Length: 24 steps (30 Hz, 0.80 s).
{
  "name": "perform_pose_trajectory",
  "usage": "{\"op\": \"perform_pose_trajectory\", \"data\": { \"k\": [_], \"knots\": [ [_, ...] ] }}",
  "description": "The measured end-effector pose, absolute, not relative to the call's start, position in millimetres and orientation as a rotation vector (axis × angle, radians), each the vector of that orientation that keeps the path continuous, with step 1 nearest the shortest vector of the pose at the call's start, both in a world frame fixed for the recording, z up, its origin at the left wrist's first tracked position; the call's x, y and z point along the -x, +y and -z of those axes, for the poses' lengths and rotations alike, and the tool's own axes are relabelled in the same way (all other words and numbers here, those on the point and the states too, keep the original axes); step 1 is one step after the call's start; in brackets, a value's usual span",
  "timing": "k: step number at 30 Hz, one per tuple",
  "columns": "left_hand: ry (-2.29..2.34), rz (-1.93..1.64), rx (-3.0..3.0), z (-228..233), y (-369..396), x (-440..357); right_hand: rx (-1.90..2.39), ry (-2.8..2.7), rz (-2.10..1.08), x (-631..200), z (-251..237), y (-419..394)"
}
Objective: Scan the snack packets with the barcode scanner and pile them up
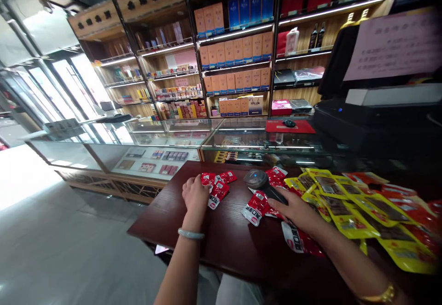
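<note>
The scanner [259, 182] — lower end hidden — is gripped in the right hand [296, 210]

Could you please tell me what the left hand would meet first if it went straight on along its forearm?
Probably the counter beyond the table, though depth is unclear; red packets lie beside the left hand.

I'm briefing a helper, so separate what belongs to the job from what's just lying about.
Job:
scanner, in the right hand
red packets, by the left hand
yellow packets, possibly

Lying about:
mouse on the red mat
dark bottles, shelved
</note>
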<state>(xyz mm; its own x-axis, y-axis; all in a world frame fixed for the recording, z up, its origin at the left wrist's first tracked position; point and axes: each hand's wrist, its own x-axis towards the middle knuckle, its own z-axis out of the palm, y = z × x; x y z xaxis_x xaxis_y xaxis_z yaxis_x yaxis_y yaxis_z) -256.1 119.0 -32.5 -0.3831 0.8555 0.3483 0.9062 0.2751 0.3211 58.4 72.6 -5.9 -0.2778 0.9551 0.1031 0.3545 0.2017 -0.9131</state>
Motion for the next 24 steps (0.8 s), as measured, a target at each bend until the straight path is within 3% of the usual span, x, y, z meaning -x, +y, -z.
{"op": "perform_pose_trajectory", "data": {
  "k": [4, 9, 16, 24],
  "knots": [
    [-2.104, 0.579, 2.295, 33, 96, 181, 1.289, -1.709, -1.046, -78, 4, 58],
    [-2.088, 0.289, 2.416, 51, 81, 122, 1.341, -1.627, -1.051, -98, 18, 40],
    [-2.356, 0.322, 2.343, 53, 76, 129, 1.377, -1.607, -1.074, -109, 32, 22],
    [-2.330, 0.341, 2.556, 47, 83, 139, 1.363, -1.580, -1.086, -107, 35, 16]
  ]
}}
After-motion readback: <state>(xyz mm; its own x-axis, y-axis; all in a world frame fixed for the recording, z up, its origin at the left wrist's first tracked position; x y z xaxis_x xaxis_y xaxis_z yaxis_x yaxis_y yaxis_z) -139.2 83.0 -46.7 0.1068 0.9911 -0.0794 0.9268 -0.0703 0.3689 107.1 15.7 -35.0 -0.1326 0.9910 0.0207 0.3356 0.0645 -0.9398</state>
